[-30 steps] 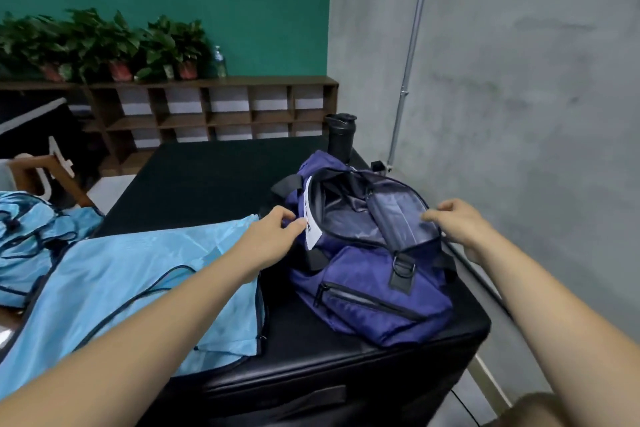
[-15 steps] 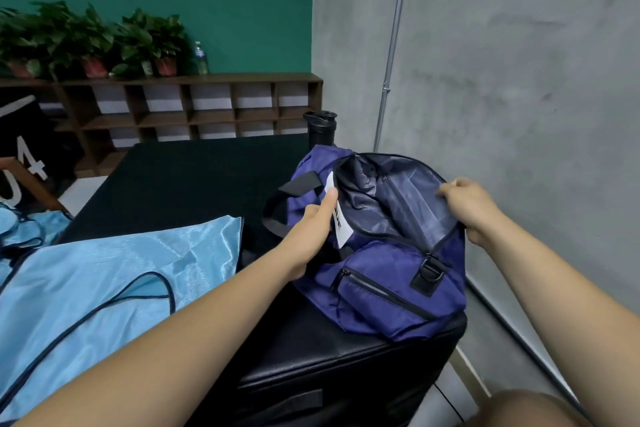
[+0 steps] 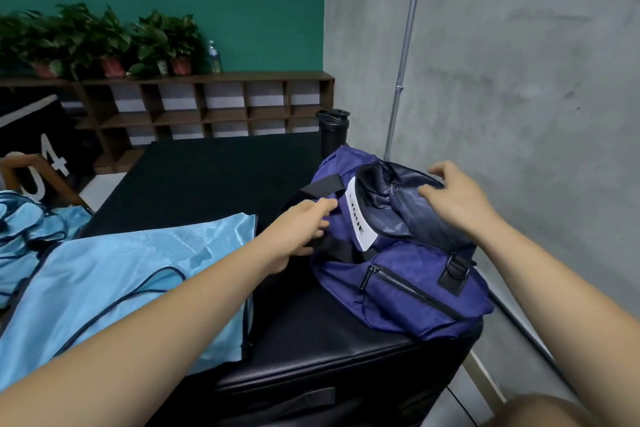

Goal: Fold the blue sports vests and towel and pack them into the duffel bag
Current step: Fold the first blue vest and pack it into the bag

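Now | bag (image 3: 408,281) sits unzipped at table (image 3: 207,184) right corner, mouth gaping | left hand (image 3: 298,232) curls on bag's left side by the black strap, gripping fabric | right hand (image 3: 453,199) loose-fingered, grips nothing, touching lining at the mouth | vest (image 3: 131,281) flat just left of bag | bottle (image 3: 332,128) behind bag

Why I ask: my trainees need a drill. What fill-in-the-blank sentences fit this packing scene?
1. The navy-blue fabric duffel bag lies on the black padded table with its top ____.
2. The left hand holds the bag's side beside its ____ label.
3. The light-blue shiny sports vest lies spread to the bag's ____.
4. The black lidded bottle stands ____ the bag.

Missing words: open; white; left; behind.
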### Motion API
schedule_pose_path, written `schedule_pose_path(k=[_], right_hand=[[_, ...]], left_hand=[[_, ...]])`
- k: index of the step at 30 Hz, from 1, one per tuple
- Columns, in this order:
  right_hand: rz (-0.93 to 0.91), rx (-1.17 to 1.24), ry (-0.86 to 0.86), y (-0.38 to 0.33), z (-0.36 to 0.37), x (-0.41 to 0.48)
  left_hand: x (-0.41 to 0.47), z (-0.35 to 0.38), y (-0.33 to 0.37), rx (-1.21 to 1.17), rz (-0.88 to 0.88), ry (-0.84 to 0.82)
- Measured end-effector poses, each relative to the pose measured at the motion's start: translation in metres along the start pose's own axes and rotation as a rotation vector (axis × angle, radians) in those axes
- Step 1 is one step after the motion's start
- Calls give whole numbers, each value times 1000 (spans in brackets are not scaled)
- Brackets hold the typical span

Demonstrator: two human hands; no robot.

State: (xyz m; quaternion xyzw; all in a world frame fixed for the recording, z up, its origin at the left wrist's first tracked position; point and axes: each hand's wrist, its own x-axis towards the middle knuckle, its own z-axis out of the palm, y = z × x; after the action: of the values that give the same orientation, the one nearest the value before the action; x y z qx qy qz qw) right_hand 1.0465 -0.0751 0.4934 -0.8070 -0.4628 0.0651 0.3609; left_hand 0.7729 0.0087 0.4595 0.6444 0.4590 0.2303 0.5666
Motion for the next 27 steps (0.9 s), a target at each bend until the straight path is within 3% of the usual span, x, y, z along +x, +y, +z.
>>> schedule_pose_path(k=[6,10,18,25,27], right_hand=[[-367,25,21,-82,50,-37],[-536,32,-70,-124,97,-66],[-570,-78,-379,-159,199,-81],[-633,-245,-491,-190,251,-56],[-608,-321,-532,-199,262,-42]], left_hand=[[-48,-85,-26,145,102,128],[-71,-143,-50,207,93,200],[-81,-254,-107,336,63,406],[-83,-337,-137,596,-23,535],[-83,-350,-149,696,-62,504]])
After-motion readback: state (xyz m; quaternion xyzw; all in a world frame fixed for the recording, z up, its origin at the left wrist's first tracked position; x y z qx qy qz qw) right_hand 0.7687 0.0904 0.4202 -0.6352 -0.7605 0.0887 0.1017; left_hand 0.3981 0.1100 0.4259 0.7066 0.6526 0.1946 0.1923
